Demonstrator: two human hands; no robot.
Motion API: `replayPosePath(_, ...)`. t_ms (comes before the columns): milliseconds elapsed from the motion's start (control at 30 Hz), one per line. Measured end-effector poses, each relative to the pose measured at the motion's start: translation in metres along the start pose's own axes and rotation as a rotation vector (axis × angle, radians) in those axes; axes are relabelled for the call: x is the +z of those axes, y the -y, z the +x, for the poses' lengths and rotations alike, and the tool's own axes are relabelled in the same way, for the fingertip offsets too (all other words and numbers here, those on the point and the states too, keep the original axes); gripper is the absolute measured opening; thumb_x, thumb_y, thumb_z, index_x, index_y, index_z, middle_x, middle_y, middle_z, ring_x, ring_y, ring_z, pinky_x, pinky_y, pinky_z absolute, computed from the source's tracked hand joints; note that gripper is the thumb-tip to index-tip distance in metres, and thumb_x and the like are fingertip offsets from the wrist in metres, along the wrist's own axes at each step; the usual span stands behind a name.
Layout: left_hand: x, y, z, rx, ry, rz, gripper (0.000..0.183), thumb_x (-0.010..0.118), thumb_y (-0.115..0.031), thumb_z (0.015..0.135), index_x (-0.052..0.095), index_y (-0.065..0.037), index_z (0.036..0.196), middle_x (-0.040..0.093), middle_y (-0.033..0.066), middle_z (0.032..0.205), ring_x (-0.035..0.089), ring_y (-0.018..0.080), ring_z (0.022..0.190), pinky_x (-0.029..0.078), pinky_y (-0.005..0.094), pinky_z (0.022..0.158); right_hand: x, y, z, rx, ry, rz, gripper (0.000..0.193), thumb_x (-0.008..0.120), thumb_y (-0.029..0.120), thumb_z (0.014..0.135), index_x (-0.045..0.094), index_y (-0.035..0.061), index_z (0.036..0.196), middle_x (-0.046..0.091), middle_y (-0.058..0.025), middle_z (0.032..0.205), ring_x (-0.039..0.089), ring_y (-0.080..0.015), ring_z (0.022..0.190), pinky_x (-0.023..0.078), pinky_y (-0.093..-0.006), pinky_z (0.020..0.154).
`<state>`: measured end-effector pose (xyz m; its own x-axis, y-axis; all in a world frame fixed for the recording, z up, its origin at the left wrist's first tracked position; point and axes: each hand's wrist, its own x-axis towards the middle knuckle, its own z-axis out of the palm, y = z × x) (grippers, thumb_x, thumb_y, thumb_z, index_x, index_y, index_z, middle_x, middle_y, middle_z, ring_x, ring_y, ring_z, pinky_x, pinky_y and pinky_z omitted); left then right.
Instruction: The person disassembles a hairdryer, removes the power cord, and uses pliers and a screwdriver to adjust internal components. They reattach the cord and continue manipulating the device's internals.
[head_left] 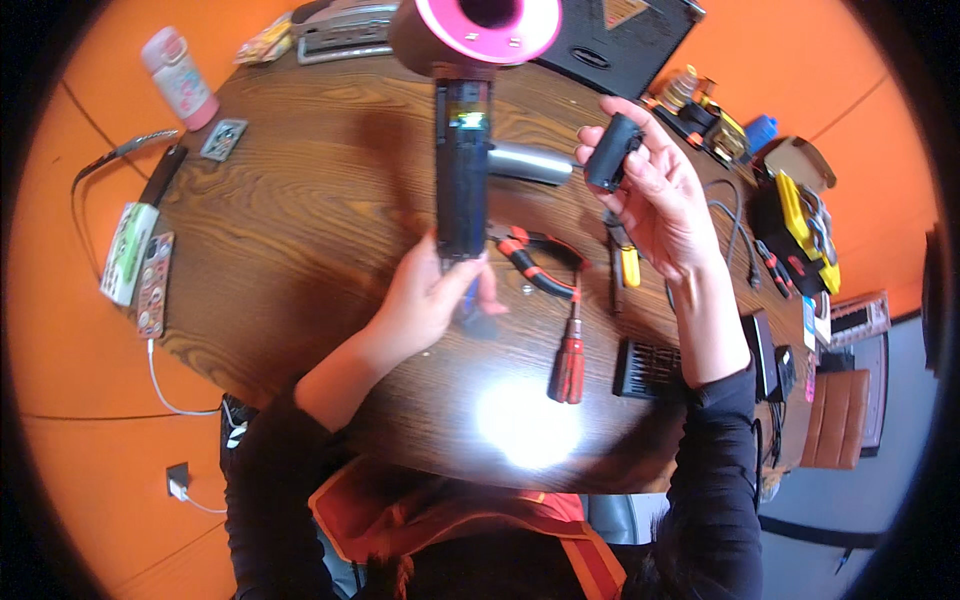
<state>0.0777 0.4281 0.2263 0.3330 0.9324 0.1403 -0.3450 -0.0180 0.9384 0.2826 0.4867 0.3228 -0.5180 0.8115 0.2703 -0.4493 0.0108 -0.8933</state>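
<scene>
My left hand (425, 300) is wrapped round the lower end of a hair dryer (462, 180) with a pink ring at its head. The outer sleeve of its handle is off, so dark inner parts and a small lit yellowish spot show. Between the thumb and fingers of my right hand (660, 190) is a short black cylindrical part (614, 153), held up to the right of the dryer. A silver metal tube (530, 164) lies on the table between the two. Pliers with black and red handles (540, 265) and a red-handled screwdriver (569, 365) rest below it.
On the wooden table (270, 250), a yellow-handled tool (629, 262) and a black bit holder (648, 368) lie near my right forearm. A yellow and black toolbox (800, 235) stands at the right. A black case (620, 45) is at the back, a bottle (180, 80) at the far left.
</scene>
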Motion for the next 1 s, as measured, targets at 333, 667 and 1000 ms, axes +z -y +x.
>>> replayPosePath(333, 0.003, 0.0, -0.001, -0.01, 0.033, -0.084, 0.014, 0.041, -0.007, 0.088, 0.035, -0.003, 0.1, 0.051, 0.0095, 0.07, 0.055, 0.0175, 0.063, 0.051, 0.0361, 0.065, 0.03, -0.017, 0.034, -0.091, -0.055, 0.019, 0.015, 0.062, 0.008, 0.077, 0.058, 0.0063, 0.091, 0.06, -0.0012, 0.086, 0.057, -0.0098, 0.076, 0.047, -0.0247, 0.067)
replayPosePath(667, 0.004, -0.002, -0.003, -0.023, 0.033, -0.036, 0.019, 0.037, 0.002, 0.085, 0.037, -0.001, 0.103, 0.051, 0.0086, 0.069, 0.056, 0.0151, 0.062, 0.05, 0.0298, 0.061, 0.033, -0.016, 0.044, -0.045, -0.1, -0.289, 0.03, 0.068, 0.001, 0.07, 0.048, 0.0038, 0.091, 0.061, -0.003, 0.073, 0.054, -0.0039, 0.062, 0.042, -0.0154, 0.058)
replayPosePath(1000, 0.003, -0.004, -0.003, -0.024, 0.067, 0.011, 0.024, 0.039, 0.002, 0.084, 0.036, -0.002, 0.107, 0.051, 0.0077, 0.069, 0.055, 0.0145, 0.063, 0.049, 0.0293, 0.061, 0.038, 0.0, 0.036, -0.126, -0.154, -0.556, 0.031, 0.07, 0.002, 0.068, 0.05, 0.003, 0.092, 0.061, -0.0044, 0.069, 0.056, -0.0063, 0.06, 0.043, -0.0158, 0.055)
